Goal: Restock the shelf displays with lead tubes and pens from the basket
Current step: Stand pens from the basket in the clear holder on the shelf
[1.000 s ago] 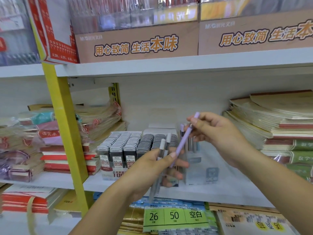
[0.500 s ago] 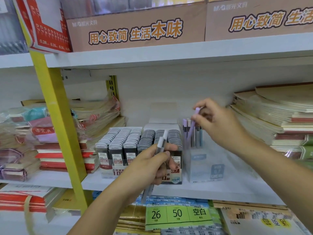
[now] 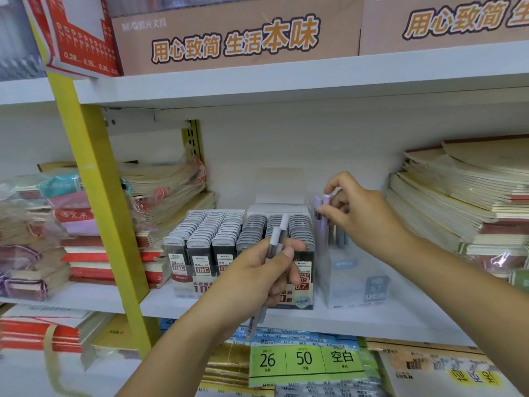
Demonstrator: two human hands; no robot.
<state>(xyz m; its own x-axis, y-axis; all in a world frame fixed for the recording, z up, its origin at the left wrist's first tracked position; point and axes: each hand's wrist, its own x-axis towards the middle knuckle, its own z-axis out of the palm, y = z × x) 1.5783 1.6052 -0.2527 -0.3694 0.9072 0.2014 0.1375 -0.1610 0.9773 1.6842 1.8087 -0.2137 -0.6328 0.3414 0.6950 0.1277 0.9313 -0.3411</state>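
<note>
My left hand [image 3: 257, 275] grips two grey pens [image 3: 275, 239] upright in front of the lead tube display boxes [image 3: 217, 247] on the middle shelf. My right hand [image 3: 360, 213] reaches over the clear pen display box [image 3: 357, 282] to the right of them. Its fingertips pinch the top of a purple pen [image 3: 320, 227] that stands at the box's left end among several other pens. The basket is out of view.
Stacks of notebooks [image 3: 469, 202] lie on the shelf right of the pen box, and wrapped notebook stacks [image 3: 160, 196] on the left. A yellow upright [image 3: 94, 196] divides the shelving. Brown cardboard display boxes [image 3: 237, 35] stand on the shelf above. Price-labelled packs [image 3: 303, 359] lie below.
My right hand carried the purple pen from beside my left hand up and back, and lowered it into the clear pen box. My left hand kept hold of the grey pens.
</note>
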